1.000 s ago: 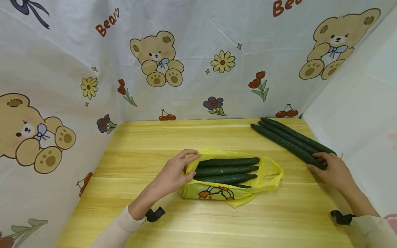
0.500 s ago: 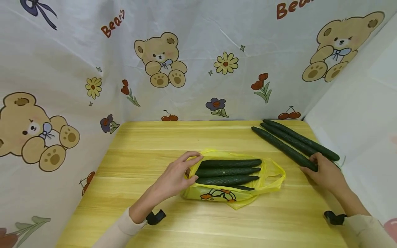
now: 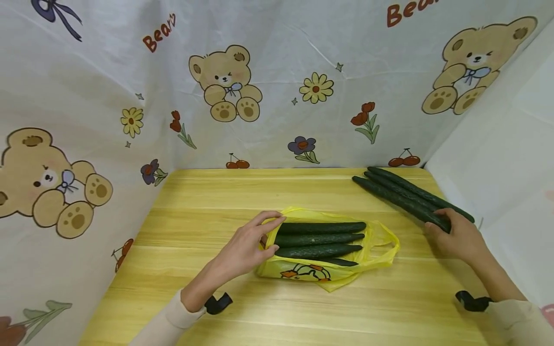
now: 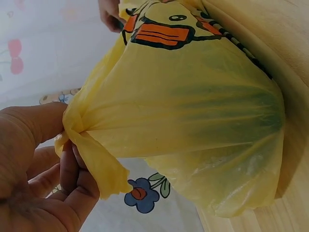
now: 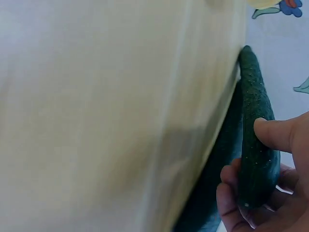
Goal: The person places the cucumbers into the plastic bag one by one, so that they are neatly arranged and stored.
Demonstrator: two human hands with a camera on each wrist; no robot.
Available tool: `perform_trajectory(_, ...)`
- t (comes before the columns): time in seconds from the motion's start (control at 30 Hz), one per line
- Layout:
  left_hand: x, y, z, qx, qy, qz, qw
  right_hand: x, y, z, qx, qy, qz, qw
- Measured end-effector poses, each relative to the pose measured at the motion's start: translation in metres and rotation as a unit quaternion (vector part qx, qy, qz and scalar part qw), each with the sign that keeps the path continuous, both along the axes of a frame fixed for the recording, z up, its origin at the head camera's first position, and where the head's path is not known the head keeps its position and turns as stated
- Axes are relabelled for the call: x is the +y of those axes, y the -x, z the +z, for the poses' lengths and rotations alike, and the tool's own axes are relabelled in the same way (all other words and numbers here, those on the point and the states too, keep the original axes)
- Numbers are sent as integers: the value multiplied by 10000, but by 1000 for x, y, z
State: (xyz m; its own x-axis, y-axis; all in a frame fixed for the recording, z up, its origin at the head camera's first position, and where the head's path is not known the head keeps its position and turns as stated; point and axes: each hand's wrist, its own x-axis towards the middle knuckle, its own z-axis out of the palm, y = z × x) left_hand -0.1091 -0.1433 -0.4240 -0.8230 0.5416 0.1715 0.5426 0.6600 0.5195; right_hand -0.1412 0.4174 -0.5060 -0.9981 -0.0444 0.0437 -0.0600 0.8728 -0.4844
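A yellow plastic bag (image 3: pixel 376 262) lies on its side mid-table, its mouth spread, with several dark green cucumbers (image 3: pixel 320 239) inside. My left hand (image 3: pixel 248 245) pinches the bag's rim at its left end; the left wrist view shows the bunched yellow film (image 4: pixel 77 123) between thumb and fingers. At the right, my right hand (image 3: pixel 460 240) grips the near end of a cucumber (image 3: pixel 398 199). In the right wrist view the thumb lies on top of this cucumber (image 5: pixel 256 106), with fingers curled beneath. Two other cucumbers (image 3: pixel 426 192) lie just behind it.
The wooden table (image 3: pixel 207 192) meets a bear-print cloth (image 3: pixel 268 120) along its back and left sides. A white wall-like sheet (image 3: pixel 510 192) borders the right side, close to the cucumbers and my right hand.
The gripped cucumber's near end swung left, away from the other two, then back right beside them with my right hand. My left hand keeps its hold on the bag.
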Motion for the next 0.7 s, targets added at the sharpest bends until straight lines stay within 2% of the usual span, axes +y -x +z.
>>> perform_trajectory(0.27, 1, -2, -1, -7, -117, -7, 9999, -3, 3, 21, 325, 165, -5, 9993)
perform_trajectory(0.47, 1, -2, -1, -47, -133, 17, 9999, -20, 2, 39, 772, 393, -76, 9962)
perform_trajectory(0.7, 0, -2, -1, -29, -205, -13, 9998, -33, 2, 46, 1231, 626, -291, 9900)
